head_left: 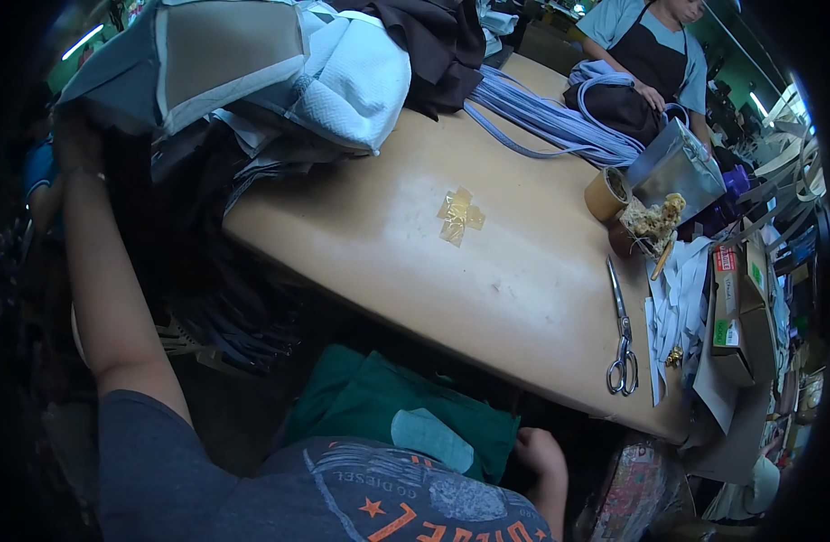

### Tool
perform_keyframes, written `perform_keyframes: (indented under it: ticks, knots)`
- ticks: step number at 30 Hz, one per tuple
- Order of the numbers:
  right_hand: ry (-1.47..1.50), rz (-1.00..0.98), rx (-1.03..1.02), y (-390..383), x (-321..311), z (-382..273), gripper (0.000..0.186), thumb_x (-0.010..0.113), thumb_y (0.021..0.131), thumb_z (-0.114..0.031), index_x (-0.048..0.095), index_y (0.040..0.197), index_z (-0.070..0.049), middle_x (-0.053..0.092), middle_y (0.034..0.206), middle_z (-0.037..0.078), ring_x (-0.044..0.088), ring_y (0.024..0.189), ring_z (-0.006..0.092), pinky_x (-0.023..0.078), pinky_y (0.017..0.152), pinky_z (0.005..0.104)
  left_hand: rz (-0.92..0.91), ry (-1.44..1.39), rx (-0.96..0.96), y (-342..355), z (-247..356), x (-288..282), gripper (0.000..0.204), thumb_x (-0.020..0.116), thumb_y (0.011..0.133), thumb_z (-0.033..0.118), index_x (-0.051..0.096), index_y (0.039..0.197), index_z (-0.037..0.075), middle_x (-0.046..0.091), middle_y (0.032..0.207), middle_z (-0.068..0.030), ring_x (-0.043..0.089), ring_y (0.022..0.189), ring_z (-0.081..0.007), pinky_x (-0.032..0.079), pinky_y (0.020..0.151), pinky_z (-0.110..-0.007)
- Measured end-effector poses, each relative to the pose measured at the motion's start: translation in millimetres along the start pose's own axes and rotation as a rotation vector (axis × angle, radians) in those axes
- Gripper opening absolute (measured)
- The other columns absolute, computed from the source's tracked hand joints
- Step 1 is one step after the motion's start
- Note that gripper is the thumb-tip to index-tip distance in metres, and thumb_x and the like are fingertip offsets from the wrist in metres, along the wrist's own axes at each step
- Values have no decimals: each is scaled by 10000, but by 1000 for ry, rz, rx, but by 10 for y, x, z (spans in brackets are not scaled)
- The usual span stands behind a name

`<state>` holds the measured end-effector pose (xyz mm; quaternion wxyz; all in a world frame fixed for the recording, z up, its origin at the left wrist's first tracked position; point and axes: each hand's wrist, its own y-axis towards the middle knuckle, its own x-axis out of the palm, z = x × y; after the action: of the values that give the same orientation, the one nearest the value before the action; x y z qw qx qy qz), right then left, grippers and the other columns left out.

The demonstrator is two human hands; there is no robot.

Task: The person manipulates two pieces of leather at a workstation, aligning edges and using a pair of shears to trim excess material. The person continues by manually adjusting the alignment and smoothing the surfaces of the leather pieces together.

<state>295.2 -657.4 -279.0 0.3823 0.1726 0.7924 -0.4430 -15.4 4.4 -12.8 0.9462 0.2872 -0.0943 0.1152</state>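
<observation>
At the far left my left arm is stretched out, and my left hand [79,149] is in shadow under the corner of a grey-blue sewn fabric piece [230,54] with pale edging. Its fingers are hidden, so its grip does not show. A white quilted fabric part [356,86] bulges beside that panel, over a pile of dark cloth [433,45]. Low by my lap, my right hand [541,454] is closed with curled fingers, close against the edge of a green cloth [361,388]. What those fingers hold, if anything, is hidden. A light green patch [433,440] shows on the green cloth.
On the tan table [388,244] are crossed tape strips [458,217], scissors [622,339], a bundle of pale blue cord [559,117], a round container [606,194] and white strips [681,298]. Cardboard boxes [731,316] stand at right. A person [654,54] works across the table.
</observation>
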Motion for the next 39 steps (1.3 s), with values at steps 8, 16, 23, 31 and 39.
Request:
perform_keyframes:
  ticks: [8,16,23,31,39]
  knots:
    - [-101,438,-1107,450,-1273,-2599,468,651,698,-181,484,1128,-101,459,1134,159,440,1042,322,383,843,399,-51,129,-125,-88,-33,-592,252,476,834,131,470,1044,-8,540,982,-120,521,912,-233,415,799,-338]
    - [-437,977,-846,2068,-1193,-4620,493,458,792,-186,385,1266,-302,221,1376,123,287,1196,378,335,888,508,3,280,-244,-849,269,-1458,197,481,813,90,480,972,-26,543,916,-116,524,849,-223,414,758,-328]
    - [-355,1085,-830,1803,-1661,-5190,475,456,781,-142,427,1238,-267,372,1255,160,463,998,322,421,774,415,191,466,-195,-1262,975,-2057,150,486,795,55,489,909,-42,546,859,-113,527,794,-215,412,723,-319]
    - [-258,612,-1102,1824,-1431,-4562,844,704,596,-258,282,1325,-317,98,1424,153,146,1299,351,178,994,574,-1002,1249,350,-1753,1494,-602,74,523,727,46,483,724,-17,478,652,-185,485,595,-351,361,538,-371]
    - [223,824,-687,1419,-1538,-2136,439,654,704,-224,533,1099,-74,479,1159,157,464,1078,293,387,897,371,-1106,1056,619,-1385,1481,674,268,526,828,240,523,742,-14,466,650,-73,411,607,-115,327,570,-269]
